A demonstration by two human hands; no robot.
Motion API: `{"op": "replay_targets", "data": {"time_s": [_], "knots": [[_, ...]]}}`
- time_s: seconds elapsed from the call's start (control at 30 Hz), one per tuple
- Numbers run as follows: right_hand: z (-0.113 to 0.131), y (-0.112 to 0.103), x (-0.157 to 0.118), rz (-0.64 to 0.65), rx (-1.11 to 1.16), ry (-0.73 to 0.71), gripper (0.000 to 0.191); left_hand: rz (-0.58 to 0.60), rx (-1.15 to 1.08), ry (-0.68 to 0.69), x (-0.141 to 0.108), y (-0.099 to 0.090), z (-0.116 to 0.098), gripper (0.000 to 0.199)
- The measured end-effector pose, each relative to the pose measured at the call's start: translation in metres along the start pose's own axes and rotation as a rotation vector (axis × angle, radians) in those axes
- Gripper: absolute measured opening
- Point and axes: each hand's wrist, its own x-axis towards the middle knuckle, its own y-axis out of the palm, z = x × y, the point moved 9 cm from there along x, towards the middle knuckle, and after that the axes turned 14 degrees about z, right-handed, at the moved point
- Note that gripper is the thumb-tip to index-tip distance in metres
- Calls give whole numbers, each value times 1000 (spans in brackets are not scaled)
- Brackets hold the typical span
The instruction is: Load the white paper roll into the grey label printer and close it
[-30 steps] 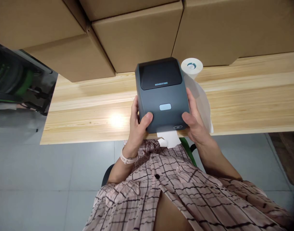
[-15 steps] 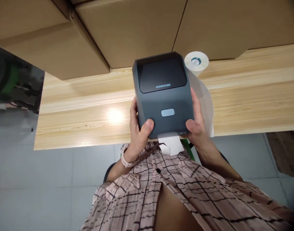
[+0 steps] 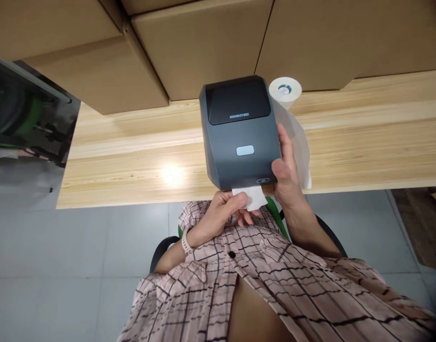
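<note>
Label strip [image 3: 251, 195] at printer [image 3: 241, 135] slot — left hand [image 3: 221, 213] fingertips perhaps pinching, underside hidden.

A loose pinkish-beige blouse [image 3: 275, 289] crossed by a dark windowpane check is worn, closed by a small dark button [image 3: 231, 254]. A pale watch strap [image 3: 185, 242] is fastened round the left wrist; the forearms are left bare.

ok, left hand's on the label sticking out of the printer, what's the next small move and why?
Probably pull the label toward the body and tear it off at the slot. The left hand pinches its free end with thumb on top, and the right hand braces the label printer at its front right corner on the wooden table, so the printer looks steadied for a pull.
</note>
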Motion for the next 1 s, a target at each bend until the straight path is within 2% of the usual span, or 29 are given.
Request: {"op": "replay_targets", "data": {"time_s": [0.17, 0.23, 0.37, 0.43, 0.5, 0.57, 0.67, 0.73, 0.77, 0.8, 0.83, 0.93, 1.0], "knots": [[8, -2, 1, -36, -43, -60, 96, -175, 139, 29, 8, -1, -6, 59], [22, -2, 0, -60, -116, -100, 83, -208, 247, 56, 7, -5, -7, 58], [71, 2, -7, -106, -525, -249, 40, -175, 413, 73, 0, -11, -9, 59], [89, 7, -7, -56, -673, -297, 33, -147, 501, 75, -9, -14, -11, 60], [98, 11, -3, 21, -712, -297, 35, -169, 536, 102, -23, -23, -16, 57], [99, 13, 5, 97, -698, -239, 36, -284, 504, 188, -41, -40, -24, 53], [94, 16, 20, 205, -598, -129, 28, -549, 506, 453, -68, -65, -48, 45], [92, 18, 27, 258, -553, -126, 24, -691, 601, 630, -80, -69, -64, 36], [92, 18, 28, 272, -564, -152, 24, -726, 671, 688, -81, -66, -71, 27], [93, 17, 28, 274, -592, -188, 26, -736, 753, 721, -78, -61, -76, 23], [94, 15, 26, 268, -623, -227, 31, -722, 839, 735, -73, -55, -80, 30], [94, 0, 15, 216, -655, -280, 55, -578, 1009, 683, -52, -37, -81, 73], [95, -11, 8, 194, -637, -275, 67, -504, 1001, 659, -45, -33, -80, 82]]}}
